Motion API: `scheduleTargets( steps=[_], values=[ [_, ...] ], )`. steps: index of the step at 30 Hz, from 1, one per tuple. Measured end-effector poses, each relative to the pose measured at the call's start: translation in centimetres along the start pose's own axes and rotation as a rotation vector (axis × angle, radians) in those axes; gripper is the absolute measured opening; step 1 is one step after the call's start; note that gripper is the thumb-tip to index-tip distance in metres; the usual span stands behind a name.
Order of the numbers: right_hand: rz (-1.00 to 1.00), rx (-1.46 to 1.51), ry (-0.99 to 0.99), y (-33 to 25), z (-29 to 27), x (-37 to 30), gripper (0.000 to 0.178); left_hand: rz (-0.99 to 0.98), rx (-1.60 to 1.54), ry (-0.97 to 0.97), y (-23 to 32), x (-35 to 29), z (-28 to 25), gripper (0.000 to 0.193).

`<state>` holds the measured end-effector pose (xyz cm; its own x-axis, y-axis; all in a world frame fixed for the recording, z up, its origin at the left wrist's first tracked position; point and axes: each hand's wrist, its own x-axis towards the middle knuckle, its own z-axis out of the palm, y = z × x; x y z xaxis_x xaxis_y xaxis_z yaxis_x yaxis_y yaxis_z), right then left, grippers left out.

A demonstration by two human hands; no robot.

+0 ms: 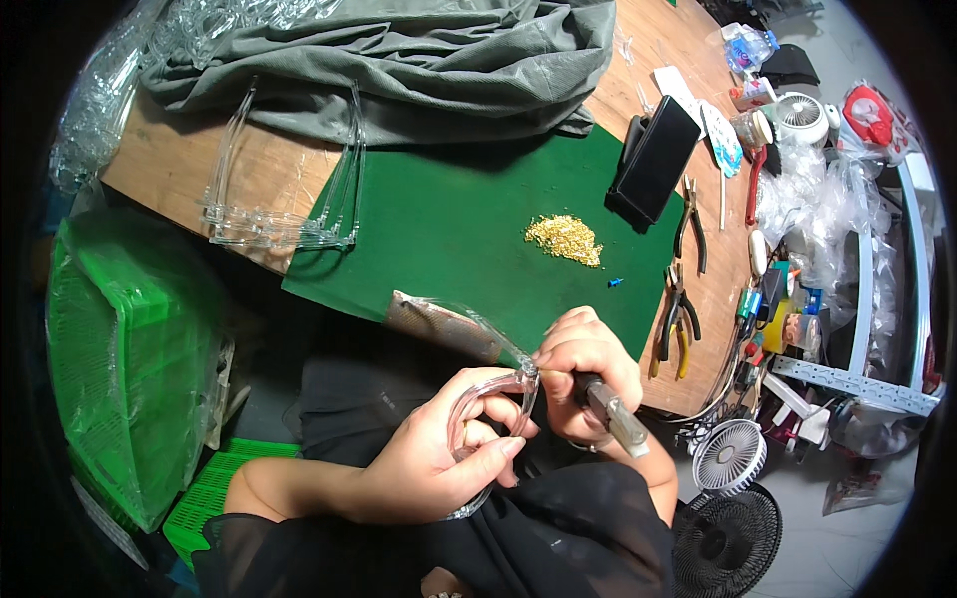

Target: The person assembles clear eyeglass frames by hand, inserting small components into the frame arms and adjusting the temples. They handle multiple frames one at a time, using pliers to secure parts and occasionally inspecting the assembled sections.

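My left hand (454,439) is closed around a clear plastic eyeglass frame (461,407), fingers passing through its rim. A thin clear temple arm (488,329) reaches up and left from the frame's hinge corner. At that corner my right hand (588,374) pinches with thumb and forefinger; what lies between the fingertips is too small to make out. The same hand grips a dark-handled hand tool (618,421), its pale translucent end pointing down and right. Beyond my hands, a small heap of gold-coloured bits (564,240) lies on the green mat (449,219).
More clear eyeglass frames (284,234) stand at the mat's left edge. Grey cloth (399,75) covers the back. On the right are a black phone-like slab (655,159), pliers (690,224), more pliers (678,319) and fans (728,456). A green crate (130,369) stands left.
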<state>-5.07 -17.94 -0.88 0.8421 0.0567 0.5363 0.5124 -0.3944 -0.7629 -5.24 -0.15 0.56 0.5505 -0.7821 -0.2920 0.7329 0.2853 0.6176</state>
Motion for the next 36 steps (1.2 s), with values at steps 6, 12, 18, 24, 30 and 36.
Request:
scheduleTargets(
  steps=[6,12,18,24,30,36],
  values=[
    [-0.08,0.009,0.023,1.1,0.2,-1.4,0.015,0.027,0.095,-0.002,-0.8,0.1,-0.1,0.042],
    [-0.176,0.062,0.082,1.8,0.2,-1.8,0.009,0.027,0.084,-0.064,-0.7,0.1,-0.5,0.044],
    [-0.161,0.071,0.041,1.2,-0.3,-1.3,0.01,0.008,0.046,-0.112,-0.2,0.2,-0.5,0.043],
    [-0.102,0.16,-0.039,1.7,-0.2,-1.1,0.009,0.0,0.016,-0.108,-0.4,0.0,-1.0,0.044],
    [-0.057,0.19,-0.084,1.1,-0.7,-0.7,0.012,-0.03,0.043,-0.116,-0.1,-0.1,-0.8,0.045],
    [-0.059,0.191,-0.107,1.2,-1.0,-0.7,0.012,-0.086,0.029,-0.116,-0.3,0.0,-0.8,0.045]
  ],
)
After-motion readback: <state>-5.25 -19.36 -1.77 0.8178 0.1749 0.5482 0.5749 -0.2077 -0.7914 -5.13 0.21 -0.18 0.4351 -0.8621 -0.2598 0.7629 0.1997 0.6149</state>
